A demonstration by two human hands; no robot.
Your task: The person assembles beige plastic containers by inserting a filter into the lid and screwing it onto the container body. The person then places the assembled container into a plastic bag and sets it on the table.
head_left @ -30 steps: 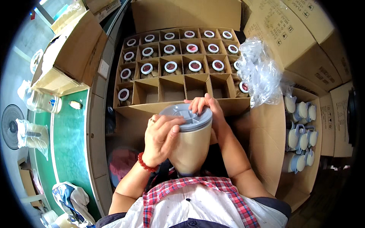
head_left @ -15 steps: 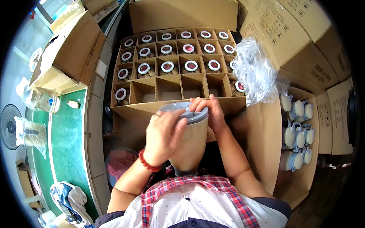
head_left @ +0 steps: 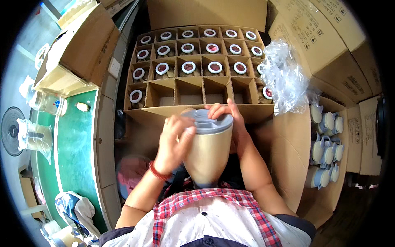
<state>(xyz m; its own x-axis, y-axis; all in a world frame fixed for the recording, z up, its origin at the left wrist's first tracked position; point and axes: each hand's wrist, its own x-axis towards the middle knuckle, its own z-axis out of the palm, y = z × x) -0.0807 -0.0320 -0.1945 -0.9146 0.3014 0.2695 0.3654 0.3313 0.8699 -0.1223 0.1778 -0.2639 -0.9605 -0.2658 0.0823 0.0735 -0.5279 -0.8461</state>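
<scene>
the beige cup [head_left: 209,154] is being held upright just above the person's chest, tapering downward, capped with a grey lid [head_left: 207,120]. the left hand [head_left: 175,144] is wrapping its side and lid rim, fingers curled tight. the right hand [head_left: 230,121] is gripping the far side, fingertips lying on the lid. beyond, the divided carton [head_left: 197,108] is showing four unfilled cells along its near edge; further rows are holding white-rimmed capped cups [head_left: 188,68]. a crumpled plastic bag [head_left: 284,78] is resting at its right edge.
</scene>
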